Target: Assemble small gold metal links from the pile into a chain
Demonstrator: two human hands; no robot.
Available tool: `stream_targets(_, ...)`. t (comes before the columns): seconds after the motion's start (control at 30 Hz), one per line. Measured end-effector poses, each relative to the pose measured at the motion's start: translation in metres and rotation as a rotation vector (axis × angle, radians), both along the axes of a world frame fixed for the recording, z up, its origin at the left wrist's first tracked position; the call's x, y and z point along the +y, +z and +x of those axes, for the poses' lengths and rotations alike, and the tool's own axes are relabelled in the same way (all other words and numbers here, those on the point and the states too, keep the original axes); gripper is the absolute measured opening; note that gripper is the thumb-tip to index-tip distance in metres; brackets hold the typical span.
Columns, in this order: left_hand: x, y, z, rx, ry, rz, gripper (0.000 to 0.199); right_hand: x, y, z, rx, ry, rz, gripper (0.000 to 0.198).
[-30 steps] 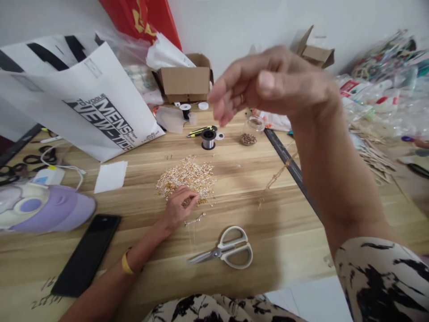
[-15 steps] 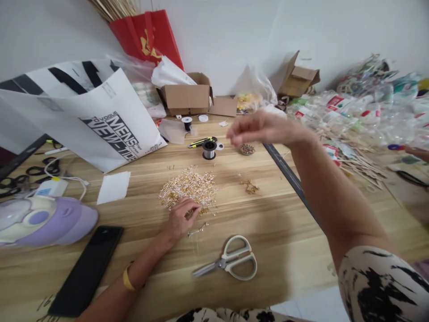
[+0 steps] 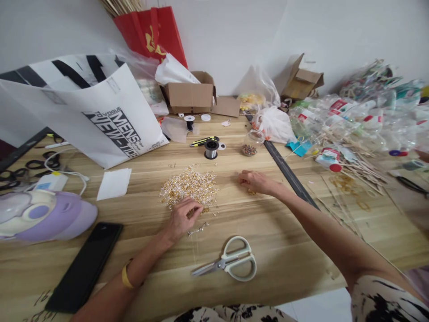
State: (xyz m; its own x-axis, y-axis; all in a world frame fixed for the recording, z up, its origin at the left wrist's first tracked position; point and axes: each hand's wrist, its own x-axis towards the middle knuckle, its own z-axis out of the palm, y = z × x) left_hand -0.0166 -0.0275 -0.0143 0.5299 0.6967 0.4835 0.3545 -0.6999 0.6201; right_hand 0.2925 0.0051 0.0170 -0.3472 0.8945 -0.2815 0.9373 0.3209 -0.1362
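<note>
My left hand (image 3: 185, 218) rests at the front edge of a pile of gold and clear beads (image 3: 189, 183), thumb and fingertips pinched together. Whatever is between them is too small to name. Just below those fingertips lies a short beaded strand (image 3: 198, 229), with a fine thread trailing toward me. My right hand (image 3: 254, 181) is low over the table, right of the pile, its fingers drawn together; their contents cannot be made out. It mostly covers a small cluster of gold pieces (image 3: 252, 192). Scissors (image 3: 231, 260) with pale handles lie in front, blades slightly apart.
Behind the beads stand a wire spool (image 3: 211, 150), a yellow-black cutter (image 3: 201, 141) and a clear jar (image 3: 250, 145) of small beads. At left are a phone (image 3: 85, 267), a purple device (image 3: 56, 217) and a white bag (image 3: 110, 120). Plastic bottles (image 3: 355, 116) crowd the right.
My right hand has come down from above the jar to the gold pieces, uncovering the jar and a white plastic bag. My left hand keeps its pinch in nearly the same spot.
</note>
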Motion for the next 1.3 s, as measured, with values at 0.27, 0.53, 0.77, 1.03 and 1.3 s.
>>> stream_targets(0.27,-0.001,0.001,-0.001,0.024,0.001,-0.021,0.015,0.008,0.037,0.002,0.025,0.010,0.029,0.015)
stream_targets(0.53,-0.001,0.000,-0.002,0.018,0.000,-0.014,0.014,0.012,0.106,0.026,0.337,-0.019,0.197,0.010)
stream_targets(0.77,0.000,-0.002,-0.002,-0.007,-0.007,0.013,0.015,0.028,0.125,0.036,0.536,-0.141,0.393,0.012)
stream_targets(1.03,-0.002,0.002,-0.003,0.029,-0.007,0.007,0.015,-0.006,0.111,0.030,0.525,-0.159,0.377,0.007)
stream_targets(1.3,-0.003,0.001,-0.001,0.028,-0.020,0.003,0.014,-0.093,0.019,0.025,0.460,-0.196,-0.019,0.005)
